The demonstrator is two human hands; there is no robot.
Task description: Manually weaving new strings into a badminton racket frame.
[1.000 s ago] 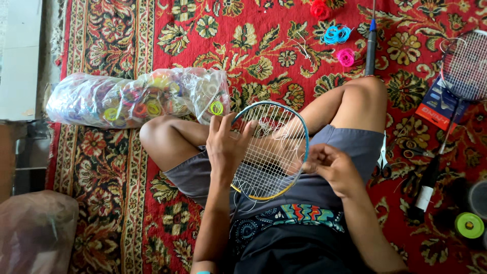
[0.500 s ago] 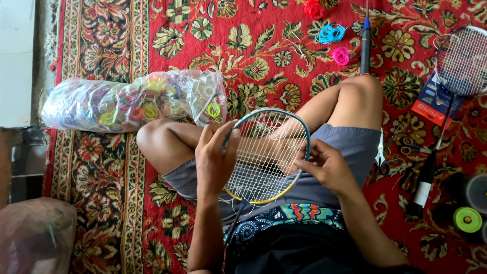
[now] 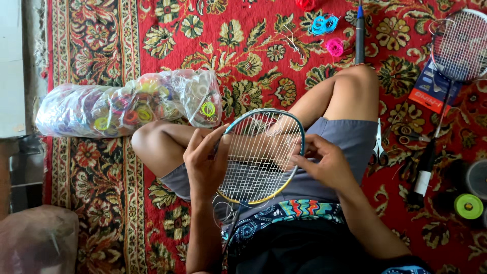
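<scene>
Both hands grip racket head: left hand rim, right hand seemingly pinching string.

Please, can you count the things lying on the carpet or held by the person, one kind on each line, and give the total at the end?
Racket: 2, one in the lap held by the left hand and right hand, one on the carpet
Scissors: 1
Clear bag of string coils: 1
Loose string coils: 3, blue, pink, red
Total: 7
</scene>
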